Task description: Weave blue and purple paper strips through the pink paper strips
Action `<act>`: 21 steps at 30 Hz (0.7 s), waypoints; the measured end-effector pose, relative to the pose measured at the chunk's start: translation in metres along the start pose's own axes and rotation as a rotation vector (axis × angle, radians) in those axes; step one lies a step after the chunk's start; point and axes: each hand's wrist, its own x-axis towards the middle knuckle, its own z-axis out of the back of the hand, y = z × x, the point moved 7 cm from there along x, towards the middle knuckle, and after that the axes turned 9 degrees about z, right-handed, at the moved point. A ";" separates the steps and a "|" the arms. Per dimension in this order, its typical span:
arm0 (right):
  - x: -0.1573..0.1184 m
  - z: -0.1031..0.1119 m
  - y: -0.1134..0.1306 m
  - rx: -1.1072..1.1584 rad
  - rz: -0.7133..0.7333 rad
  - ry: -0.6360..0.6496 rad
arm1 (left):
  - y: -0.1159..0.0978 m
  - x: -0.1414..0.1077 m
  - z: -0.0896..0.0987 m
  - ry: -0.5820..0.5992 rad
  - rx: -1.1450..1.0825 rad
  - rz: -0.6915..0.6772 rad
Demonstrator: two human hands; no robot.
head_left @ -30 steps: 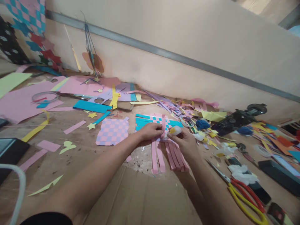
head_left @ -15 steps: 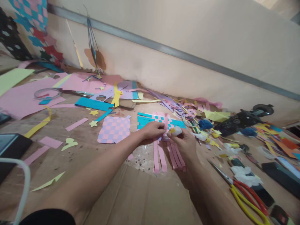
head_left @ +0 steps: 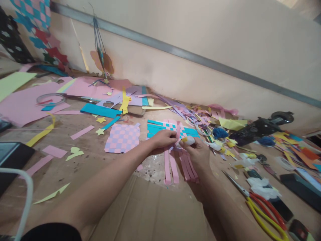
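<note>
My right hand (head_left: 200,154) is closed around a small white glue bottle (head_left: 188,140) with a yellow label, its tip pointing left. Close beside it, my left hand (head_left: 164,138) has its fingers curled in a pinch at a pink paper strip (head_left: 178,129). Under both hands lies a half-woven paper mat (head_left: 155,129) of blue and pink strips. Several loose pink strip ends (head_left: 173,169) stretch from it toward me. The hands cover part of the weave. Left of the mat lies a pink and lilac checkered paper piece (head_left: 122,139).
Scissors (head_left: 250,195) with red and yellow handles lie at the right. Paper scraps (head_left: 200,117) pile up against the white wall (head_left: 175,77). A black caster leg (head_left: 247,132) stands at the right. Blue paper (head_left: 100,111) and yellow stars (head_left: 100,119) lie to the left.
The glue bottle has tilted slightly in my right hand, showing more of its yellow label. My left hand stays in place.
</note>
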 end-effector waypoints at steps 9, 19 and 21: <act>0.000 -0.001 0.003 0.021 0.017 -0.015 | -0.001 -0.001 0.002 -0.013 -0.016 0.016; -0.001 -0.004 0.012 0.089 -0.015 -0.028 | -0.001 -0.002 0.000 -0.016 0.010 0.010; -0.002 -0.005 0.008 0.186 -0.073 -0.006 | -0.001 -0.001 0.000 -0.016 0.023 0.011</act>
